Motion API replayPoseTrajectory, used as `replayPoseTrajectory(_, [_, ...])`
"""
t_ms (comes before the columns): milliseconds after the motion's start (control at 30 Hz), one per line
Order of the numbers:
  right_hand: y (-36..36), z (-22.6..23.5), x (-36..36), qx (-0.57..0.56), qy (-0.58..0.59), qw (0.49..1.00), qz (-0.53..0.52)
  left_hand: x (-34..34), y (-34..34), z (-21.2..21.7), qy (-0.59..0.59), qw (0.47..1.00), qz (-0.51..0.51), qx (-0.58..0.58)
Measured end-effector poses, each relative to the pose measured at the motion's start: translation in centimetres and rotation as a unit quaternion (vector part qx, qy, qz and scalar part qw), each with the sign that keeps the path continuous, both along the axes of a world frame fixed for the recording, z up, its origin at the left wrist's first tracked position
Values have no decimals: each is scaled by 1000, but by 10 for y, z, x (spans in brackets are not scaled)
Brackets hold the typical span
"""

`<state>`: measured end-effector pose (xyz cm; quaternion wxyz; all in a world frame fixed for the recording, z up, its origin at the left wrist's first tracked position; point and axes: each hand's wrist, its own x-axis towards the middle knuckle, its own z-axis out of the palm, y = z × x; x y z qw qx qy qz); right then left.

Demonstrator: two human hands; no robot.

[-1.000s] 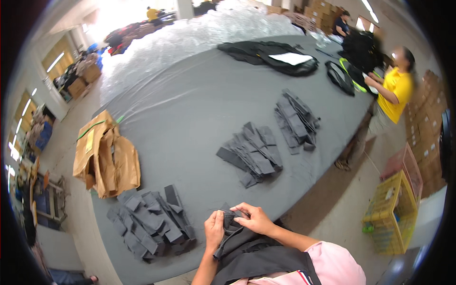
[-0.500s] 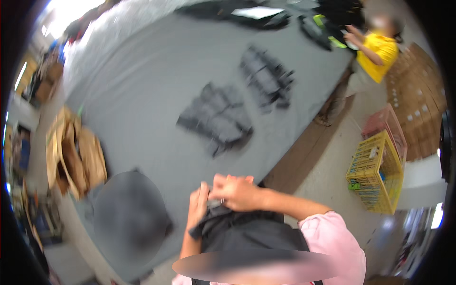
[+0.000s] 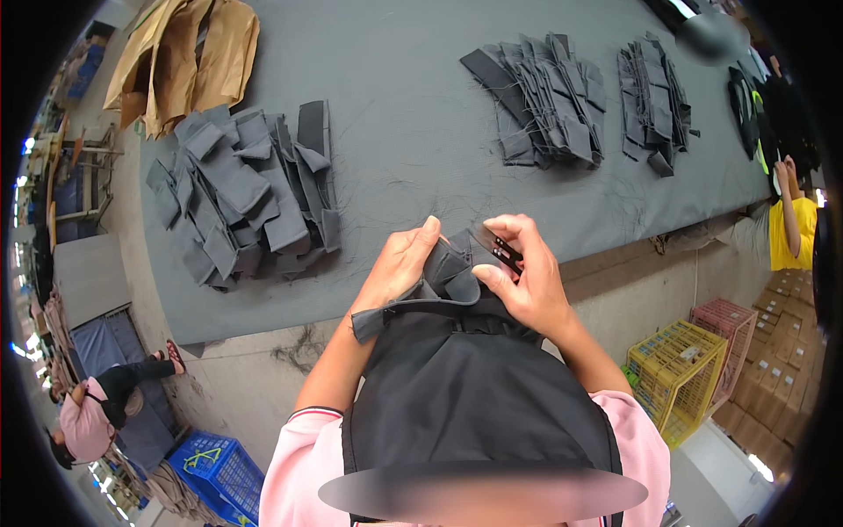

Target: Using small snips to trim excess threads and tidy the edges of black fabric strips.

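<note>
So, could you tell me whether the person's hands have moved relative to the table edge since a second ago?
No. The left hand and right hand still hold the black fabric piece just over the near edge of the grey table; only the camera shifted.

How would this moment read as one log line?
left hand: grips dark fabric piece | right hand: pinches small black clip | fabric stacks on table

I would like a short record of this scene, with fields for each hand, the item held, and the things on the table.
left hand: grips the dark fabric piece at its left edge
right hand: pinches the same piece and a small black tool
table: grey cover, loose threads
left pile: grey cut pieces
far piles: two more grey stacks
brown paper: at far left corner
floor: yellow crate at right
</note>
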<state>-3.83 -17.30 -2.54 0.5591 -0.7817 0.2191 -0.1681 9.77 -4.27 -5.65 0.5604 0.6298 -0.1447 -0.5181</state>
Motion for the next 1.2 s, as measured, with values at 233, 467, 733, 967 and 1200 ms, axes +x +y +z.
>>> replayPoseTrajectory(233, [2,26,3,-246,45,963,100,2,3,-6,-22,1000,11,11])
replayPoseTrajectory(467, [5,16,6,-390,-2,915,105,3,0,-1,-49,999,11,17])
replayPoseTrajectory(733, [5,12,4,-366,-17,928,73,4,0,-9,-98,993,9,58])
replayPoseTrajectory(967, [10,21,14,-383,3,916,118,4,-2,-7,-145,988,40,40])
replayPoseTrajectory(1200, [14,14,14,-461,9,879,120,1,-4,8,-237,967,45,79])
